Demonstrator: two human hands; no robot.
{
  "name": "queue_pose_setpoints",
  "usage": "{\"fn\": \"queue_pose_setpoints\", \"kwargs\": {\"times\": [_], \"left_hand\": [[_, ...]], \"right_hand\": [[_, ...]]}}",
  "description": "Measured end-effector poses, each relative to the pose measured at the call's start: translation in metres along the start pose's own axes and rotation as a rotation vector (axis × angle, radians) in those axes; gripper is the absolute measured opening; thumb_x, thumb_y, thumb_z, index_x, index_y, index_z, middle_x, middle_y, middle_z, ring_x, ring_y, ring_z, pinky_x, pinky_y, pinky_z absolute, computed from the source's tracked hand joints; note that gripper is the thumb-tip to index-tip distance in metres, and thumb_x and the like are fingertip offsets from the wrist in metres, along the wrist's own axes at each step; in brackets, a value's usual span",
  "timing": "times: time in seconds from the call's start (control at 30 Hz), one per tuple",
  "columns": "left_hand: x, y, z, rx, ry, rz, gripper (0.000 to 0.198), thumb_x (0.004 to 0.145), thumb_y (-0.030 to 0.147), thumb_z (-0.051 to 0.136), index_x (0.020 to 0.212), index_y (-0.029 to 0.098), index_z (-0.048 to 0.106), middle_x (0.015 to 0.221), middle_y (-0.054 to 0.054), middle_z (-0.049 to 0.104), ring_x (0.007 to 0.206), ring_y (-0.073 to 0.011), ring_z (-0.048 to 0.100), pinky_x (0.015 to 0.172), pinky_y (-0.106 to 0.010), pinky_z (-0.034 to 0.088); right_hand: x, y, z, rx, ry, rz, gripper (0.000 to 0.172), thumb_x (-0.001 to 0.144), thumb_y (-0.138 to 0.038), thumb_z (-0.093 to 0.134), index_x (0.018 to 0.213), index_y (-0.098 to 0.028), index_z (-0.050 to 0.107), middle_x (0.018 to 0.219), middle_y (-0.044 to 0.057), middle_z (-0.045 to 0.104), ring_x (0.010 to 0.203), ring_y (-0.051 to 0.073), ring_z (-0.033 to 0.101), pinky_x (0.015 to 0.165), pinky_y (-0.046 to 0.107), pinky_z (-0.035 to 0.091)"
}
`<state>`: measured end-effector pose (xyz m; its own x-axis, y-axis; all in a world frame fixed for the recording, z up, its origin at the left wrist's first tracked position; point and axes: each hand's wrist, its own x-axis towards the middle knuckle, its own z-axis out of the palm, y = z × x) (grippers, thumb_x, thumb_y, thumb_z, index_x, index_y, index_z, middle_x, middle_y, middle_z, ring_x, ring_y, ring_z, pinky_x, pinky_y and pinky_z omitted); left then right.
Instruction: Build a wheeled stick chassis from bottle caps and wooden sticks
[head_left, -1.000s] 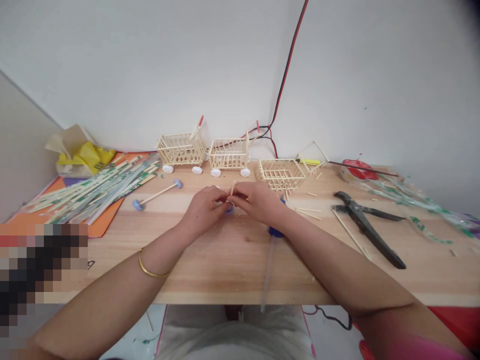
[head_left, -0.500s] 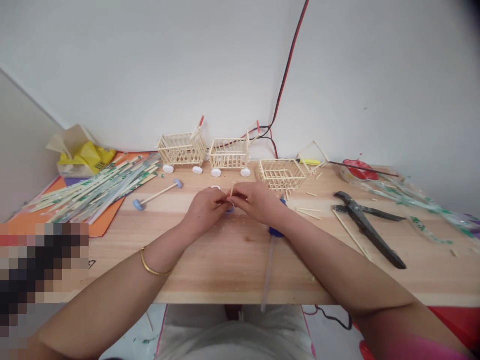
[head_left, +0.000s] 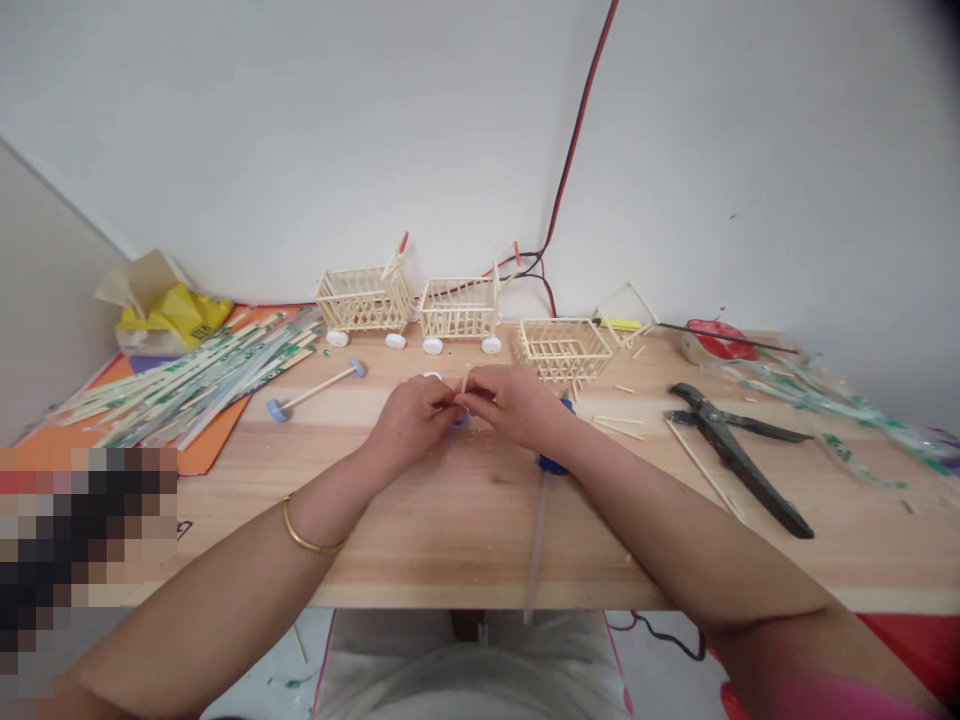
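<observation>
My left hand (head_left: 412, 418) and my right hand (head_left: 514, 400) meet at mid-table, with fingertips touching. My right hand is closed in a pinch on a short wooden stick (head_left: 465, 378) that pokes up between the fingers. Closed as well, my left hand has its thumb and fingers pressed together; what they grip is hidden. Just beneath the fingertips shows part of a blue wheel (head_left: 460, 420), and a white rim (head_left: 433, 376) peeks out behind my left hand. A blue glue gun (head_left: 553, 465) lies partly under my right wrist, a clear glue stick (head_left: 535, 550) sticking out of it.
Behind my hands stand two wheeled stick carts (head_left: 365, 300) and a wheel-less stick basket (head_left: 566, 348). At left are a blue-wheeled axle (head_left: 319, 390) and bundled sticks (head_left: 217, 375). Black cutters (head_left: 735, 450), loose sticks (head_left: 619, 425) and a red bowl (head_left: 720, 342) lie right.
</observation>
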<state>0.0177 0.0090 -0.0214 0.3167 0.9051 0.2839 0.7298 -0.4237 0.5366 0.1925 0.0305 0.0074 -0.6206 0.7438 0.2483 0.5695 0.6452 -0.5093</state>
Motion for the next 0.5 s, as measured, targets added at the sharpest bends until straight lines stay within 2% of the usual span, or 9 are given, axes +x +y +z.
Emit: {"fn": "queue_pose_setpoints", "kwargs": {"times": [0.5], "left_hand": [[-0.0003, 0.0010, -0.0002, -0.002, -0.001, -0.012, 0.017, 0.081, 0.023, 0.058, 0.066, 0.017, 0.063, 0.066, -0.001, 0.059, 0.068, -0.0143, 0.054, 0.062, -0.026, 0.038]], "right_hand": [[-0.0006, -0.0004, 0.0002, 0.000, -0.005, 0.013, 0.014, 0.086, -0.023, 0.057, 0.076, -0.015, 0.062, 0.071, 0.002, 0.064, 0.066, 0.012, 0.053, 0.061, 0.023, 0.032]]}}
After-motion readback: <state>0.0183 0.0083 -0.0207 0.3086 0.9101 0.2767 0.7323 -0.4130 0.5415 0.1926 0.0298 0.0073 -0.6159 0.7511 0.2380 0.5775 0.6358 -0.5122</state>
